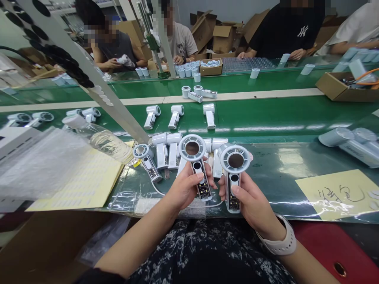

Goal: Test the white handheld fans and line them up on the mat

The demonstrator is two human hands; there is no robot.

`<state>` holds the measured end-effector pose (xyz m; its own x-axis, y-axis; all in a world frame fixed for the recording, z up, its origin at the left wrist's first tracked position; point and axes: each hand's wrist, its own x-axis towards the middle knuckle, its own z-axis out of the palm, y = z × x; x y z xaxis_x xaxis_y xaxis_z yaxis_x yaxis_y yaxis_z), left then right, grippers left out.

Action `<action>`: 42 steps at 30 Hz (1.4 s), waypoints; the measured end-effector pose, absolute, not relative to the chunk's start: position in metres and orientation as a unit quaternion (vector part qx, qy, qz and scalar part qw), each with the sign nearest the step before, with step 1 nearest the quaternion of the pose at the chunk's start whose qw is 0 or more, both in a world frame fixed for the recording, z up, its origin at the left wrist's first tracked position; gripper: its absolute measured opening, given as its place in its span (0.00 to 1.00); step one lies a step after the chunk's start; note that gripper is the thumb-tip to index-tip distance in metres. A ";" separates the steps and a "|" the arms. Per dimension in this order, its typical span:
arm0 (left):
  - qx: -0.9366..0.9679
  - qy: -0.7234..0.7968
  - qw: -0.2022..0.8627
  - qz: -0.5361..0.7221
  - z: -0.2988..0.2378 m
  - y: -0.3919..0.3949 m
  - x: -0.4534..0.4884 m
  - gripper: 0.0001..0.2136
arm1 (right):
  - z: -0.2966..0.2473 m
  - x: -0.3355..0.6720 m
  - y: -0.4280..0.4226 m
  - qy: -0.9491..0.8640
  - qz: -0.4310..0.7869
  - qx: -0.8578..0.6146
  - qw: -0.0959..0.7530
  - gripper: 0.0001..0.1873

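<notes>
My left hand [184, 188] is closed round the handle of a white hand-held fan [194, 156], held upright with its round head facing me. My right hand [247, 197] grips a second white fan [235, 165] the same way, close beside the first. Both handles show an open circuit panel. The thumbs press on the fronts of the handles. Behind the two fans, several more white fans [166, 148] lie in a row at the table's near edge. Another fan [147, 159] lies flat to the left.
A green conveyor belt [266, 114] carries more fans [176, 116]. A clear plastic bottle [102, 139] lies on yellow sheets [85, 185] at left. A yellow note [340, 193] lies at right. Cardboard boxes [340, 86] stand at the far side, where other people work.
</notes>
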<state>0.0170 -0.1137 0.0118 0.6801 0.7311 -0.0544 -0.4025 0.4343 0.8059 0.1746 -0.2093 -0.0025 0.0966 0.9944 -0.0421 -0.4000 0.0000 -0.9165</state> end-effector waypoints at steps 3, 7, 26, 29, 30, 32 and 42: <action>0.409 0.209 0.819 0.344 0.015 -0.115 0.017 0.20 | 0.001 0.174 -0.208 -0.328 0.574 -0.423 0.620 0.13; 0.422 0.224 0.799 0.366 0.019 -0.115 0.018 0.17 | 0.008 0.175 -0.206 -0.301 0.591 -0.431 0.611 0.14; 0.481 0.346 0.742 0.314 0.015 -0.117 0.019 0.24 | -0.001 0.180 -0.203 -0.143 0.642 -0.401 0.638 0.20; 0.456 0.330 0.777 0.283 0.015 -0.119 0.018 0.19 | 0.003 0.179 -0.203 -0.147 0.644 -0.390 0.642 0.19; 0.452 0.324 0.784 0.276 0.015 -0.119 0.018 0.18 | 0.006 0.178 -0.203 -0.158 0.650 -0.374 0.642 0.18; 0.453 0.302 0.794 0.270 0.015 -0.120 0.016 0.18 | 0.011 0.178 -0.205 -0.176 0.659 -0.351 0.642 0.16; 0.421 0.240 0.828 0.281 0.025 -0.121 0.018 0.25 | 0.009 0.183 -0.206 -0.118 0.651 -0.368 0.653 0.13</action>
<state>0.0181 -0.1209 0.0247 0.7269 0.6676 -0.1610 -0.2632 0.4873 0.8326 0.1832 -0.2061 0.0092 0.1242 0.9376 -0.3247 -0.7631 -0.1188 -0.6352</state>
